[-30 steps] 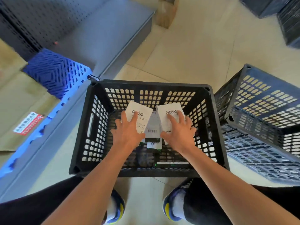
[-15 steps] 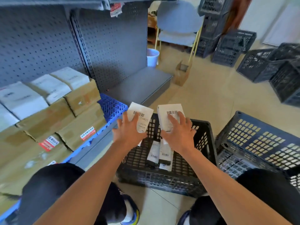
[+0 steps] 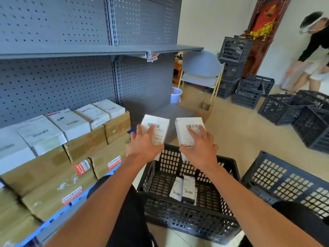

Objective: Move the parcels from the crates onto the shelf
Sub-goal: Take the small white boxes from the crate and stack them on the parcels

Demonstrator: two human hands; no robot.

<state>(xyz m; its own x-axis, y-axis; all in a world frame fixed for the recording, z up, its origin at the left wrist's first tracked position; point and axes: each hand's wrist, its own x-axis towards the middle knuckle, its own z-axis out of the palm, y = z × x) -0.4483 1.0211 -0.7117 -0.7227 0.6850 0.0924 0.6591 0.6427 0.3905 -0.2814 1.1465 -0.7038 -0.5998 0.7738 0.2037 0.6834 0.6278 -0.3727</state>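
White cardboard, two parcels, one per hand, held above the far rim of the black crate (image 3: pixel 187 213).

Head view. Left hand (image 3: pixel 144 144) grips the left parcel (image 3: pixel 156 130) from above, fingers spread across its labelled face, thumb side hidden beneath. Right hand (image 3: pixel 199 148) grips the right parcel (image 3: pixel 189 130) the same way. Hands are apart; the parcels sit side by side with a narrow gap between them, not touching. Each parcel's long axis runs away from the person, near end under the palm, far end pointing forward toward the lower shelf deck (image 3: pixel 170 113). Barcode labels face up, barcode near the far end.

More parcels (image 3: pixel 184 190) lie flat on the crate floor, two or three overlapping, long axes also running away from the person.

Left of the hands: grey pegboard shelf unit (image 3: pixel 71 82), its lower level stacked with brown cartons (image 3: pixel 53 175) topped by white boxes (image 3: pixel 71 123). The carton stack ends just left of the left parcel; bare grey deck lies beyond both parcels.

Right: a second dark crate (image 3: pixel 284 184) beside the first. Farther back, stacked crates (image 3: pixel 233 68), a grey chair (image 3: pixel 201 68), a pale blue bin (image 3: pixel 175 95), a small open cardboard box (image 3: pixel 204 107) on the floor. Another person (image 3: pixel 309 56) bends over at far right, blurred.
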